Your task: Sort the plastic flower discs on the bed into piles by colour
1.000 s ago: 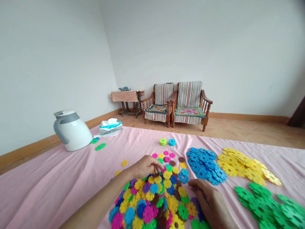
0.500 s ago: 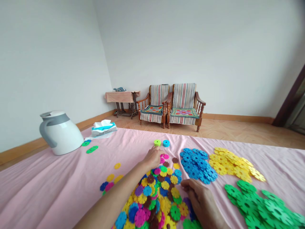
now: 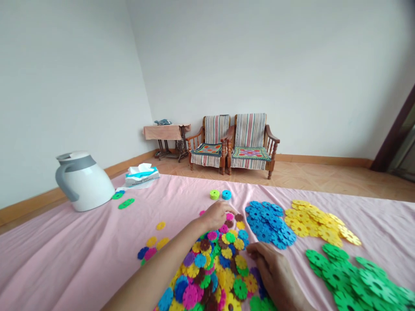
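Note:
My left hand (image 3: pixel 216 216) reaches over the far end of a heap of mixed-colour snowflake discs (image 3: pixel 214 268). Its fingers are stretched out to the right, close to a pink disc (image 3: pixel 230 216) and a brown disc (image 3: pixel 238 217); no disc shows in its grasp. Lying low at the heap's right side, my right hand (image 3: pixel 270 265) has its fingers loosely bent and apart, with nothing visible between them. Beyond my left hand stand a lime-green stack of discs (image 3: pixel 214 195) and a light-blue stack (image 3: pixel 226 195).
Sorted piles of blue discs (image 3: pixel 267 222), yellow discs (image 3: pixel 317 220) and green discs (image 3: pixel 356 276) lie to the right. At the left are a white jug (image 3: pixel 87 183), a tissue pack (image 3: pixel 142 175) and loose discs. All rest on a pink cloth (image 3: pixel 97 246); two armchairs (image 3: pixel 249 142) stand beyond.
My left hand has moved right and slightly nearer, away from the lime-green stack. A pink disc now shows to the left of it. My right hand has stayed in place.

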Demonstrator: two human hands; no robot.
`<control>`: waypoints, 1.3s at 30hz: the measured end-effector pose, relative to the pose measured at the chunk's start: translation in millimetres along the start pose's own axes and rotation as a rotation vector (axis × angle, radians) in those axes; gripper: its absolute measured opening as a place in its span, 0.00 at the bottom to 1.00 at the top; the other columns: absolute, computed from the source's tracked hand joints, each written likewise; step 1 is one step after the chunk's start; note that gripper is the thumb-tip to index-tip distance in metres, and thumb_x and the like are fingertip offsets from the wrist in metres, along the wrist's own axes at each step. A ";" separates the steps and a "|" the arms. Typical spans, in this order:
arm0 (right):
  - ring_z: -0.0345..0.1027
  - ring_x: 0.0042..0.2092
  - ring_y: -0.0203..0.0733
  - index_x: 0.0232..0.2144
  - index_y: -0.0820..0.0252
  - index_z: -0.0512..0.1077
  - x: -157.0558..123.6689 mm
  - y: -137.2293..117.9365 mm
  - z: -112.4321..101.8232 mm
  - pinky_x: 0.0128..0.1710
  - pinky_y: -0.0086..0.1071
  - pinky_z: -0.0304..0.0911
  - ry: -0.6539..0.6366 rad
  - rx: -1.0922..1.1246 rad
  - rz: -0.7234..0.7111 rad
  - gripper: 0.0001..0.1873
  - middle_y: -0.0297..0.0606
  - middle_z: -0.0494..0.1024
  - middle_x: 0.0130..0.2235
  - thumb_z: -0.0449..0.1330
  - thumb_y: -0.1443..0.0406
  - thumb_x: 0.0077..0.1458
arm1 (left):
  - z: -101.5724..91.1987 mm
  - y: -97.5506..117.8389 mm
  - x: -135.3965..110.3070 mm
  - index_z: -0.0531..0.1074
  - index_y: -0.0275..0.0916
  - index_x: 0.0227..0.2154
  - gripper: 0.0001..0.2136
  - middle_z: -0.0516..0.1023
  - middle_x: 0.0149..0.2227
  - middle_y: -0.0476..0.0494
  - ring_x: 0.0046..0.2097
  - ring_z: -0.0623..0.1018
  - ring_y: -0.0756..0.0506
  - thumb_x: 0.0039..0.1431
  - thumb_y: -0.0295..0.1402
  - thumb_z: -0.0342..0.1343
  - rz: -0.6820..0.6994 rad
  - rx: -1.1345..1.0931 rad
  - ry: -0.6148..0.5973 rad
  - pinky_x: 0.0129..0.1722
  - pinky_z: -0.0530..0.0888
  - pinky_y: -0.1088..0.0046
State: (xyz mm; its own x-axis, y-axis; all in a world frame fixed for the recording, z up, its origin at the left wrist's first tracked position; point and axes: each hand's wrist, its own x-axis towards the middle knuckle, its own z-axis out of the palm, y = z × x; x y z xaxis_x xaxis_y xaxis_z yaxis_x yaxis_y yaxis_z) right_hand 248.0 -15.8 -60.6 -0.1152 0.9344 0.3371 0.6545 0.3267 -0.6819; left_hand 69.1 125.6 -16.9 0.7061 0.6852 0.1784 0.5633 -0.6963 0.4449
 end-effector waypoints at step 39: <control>0.71 0.35 0.40 0.33 0.57 0.71 -0.6 -1.7 0.6 0.36 0.30 0.64 -0.003 -0.015 -0.001 0.13 0.37 0.77 0.33 0.46 0.66 0.57 | -28.4 15.3 -88.6 0.74 0.40 0.33 0.17 0.73 0.37 0.45 0.42 0.72 0.47 0.47 0.18 0.43 -0.057 0.141 -0.144 0.43 0.68 0.76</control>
State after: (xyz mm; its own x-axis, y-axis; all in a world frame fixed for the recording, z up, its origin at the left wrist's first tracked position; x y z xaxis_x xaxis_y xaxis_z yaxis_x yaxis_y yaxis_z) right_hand 246.5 -16.8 -60.0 -0.1182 0.9345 0.3357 0.6655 0.3255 -0.6717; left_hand 3.0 60.3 -1.0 0.7200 0.6935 0.0245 0.6512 -0.6874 0.3217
